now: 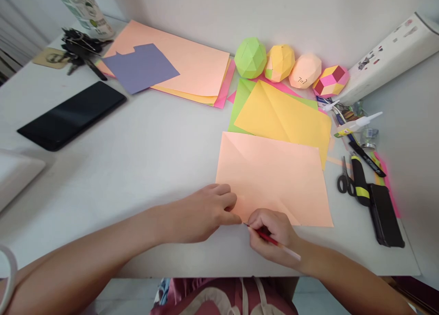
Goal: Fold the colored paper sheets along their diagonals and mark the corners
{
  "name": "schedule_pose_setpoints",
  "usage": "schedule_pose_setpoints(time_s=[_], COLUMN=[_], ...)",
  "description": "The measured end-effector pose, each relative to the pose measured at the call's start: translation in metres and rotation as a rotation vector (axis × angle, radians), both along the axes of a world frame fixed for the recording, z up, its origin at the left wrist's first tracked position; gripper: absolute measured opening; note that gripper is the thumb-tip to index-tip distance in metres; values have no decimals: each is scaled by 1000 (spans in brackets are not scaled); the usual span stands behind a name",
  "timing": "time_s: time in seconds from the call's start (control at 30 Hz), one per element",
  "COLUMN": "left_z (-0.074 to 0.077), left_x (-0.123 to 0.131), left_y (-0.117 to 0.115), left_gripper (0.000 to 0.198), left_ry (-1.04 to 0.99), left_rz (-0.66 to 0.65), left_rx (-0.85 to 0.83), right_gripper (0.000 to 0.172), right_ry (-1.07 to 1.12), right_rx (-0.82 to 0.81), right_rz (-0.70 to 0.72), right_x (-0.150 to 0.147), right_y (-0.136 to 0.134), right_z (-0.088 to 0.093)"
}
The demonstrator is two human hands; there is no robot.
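A peach sheet of paper (274,173) with faint diagonal creases lies near the front of the desk. My left hand (209,212) holds down its lower left corner, fingers curled and thumb stretched along the front edge; that corner is hidden beneath. In my right hand (274,235) is a red pencil (265,236) with a pale end, gripped between thumb and fingers. Its tip meets the sheet's front edge, close to my left thumb. Behind the sheet, and partly covered by it, lie a yellow sheet (288,116) and a green sheet (239,105).
Several faceted paper balls, including a green one (250,57), line the wall. Scissors (345,180), a cutter (359,180) and a glue bottle (356,124) sit at right. At left are a phone (72,116), keys (80,45), a paper stack (192,63) and a purple piece (142,69).
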State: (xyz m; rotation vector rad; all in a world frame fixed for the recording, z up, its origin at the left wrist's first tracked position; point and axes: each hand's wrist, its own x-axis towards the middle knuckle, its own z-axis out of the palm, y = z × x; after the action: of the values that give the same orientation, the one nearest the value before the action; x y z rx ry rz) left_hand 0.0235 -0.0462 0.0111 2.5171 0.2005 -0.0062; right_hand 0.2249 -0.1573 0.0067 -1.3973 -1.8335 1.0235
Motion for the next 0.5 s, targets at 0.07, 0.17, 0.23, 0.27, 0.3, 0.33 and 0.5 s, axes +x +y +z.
schedule_pose_setpoints(time_s=[0.07,0.17,0.23,0.27,0.3,0.33,0.5], left_z=[0,1,2,2,3,3,5], left_x=[0,0,1,1,1,1,1], left_y=[0,0,0,0,0,0,1], left_gripper=[47,48,48,48,47,47,46], left_ry=[7,14,8,1,-8,-16,-51], left_rz=[-3,-2,2,4,6,7,1], left_rx=[-5,-10,-11,-9,-8,-4,16], right_gripper=[15,14,16,18,19,19,22], right_ry=[31,197,394,488,565,615,529], right_rx=[-49,-218,-364,-410,-430,-410,-122], right_rz=[-16,-140,-235,-268,-292,-306,-379], right_x=[1,4,9,12,16,19,35], right_y=[0,3,8,12,16,19,36], right_z=[-1,-4,-6,-6,-7,-7,-6])
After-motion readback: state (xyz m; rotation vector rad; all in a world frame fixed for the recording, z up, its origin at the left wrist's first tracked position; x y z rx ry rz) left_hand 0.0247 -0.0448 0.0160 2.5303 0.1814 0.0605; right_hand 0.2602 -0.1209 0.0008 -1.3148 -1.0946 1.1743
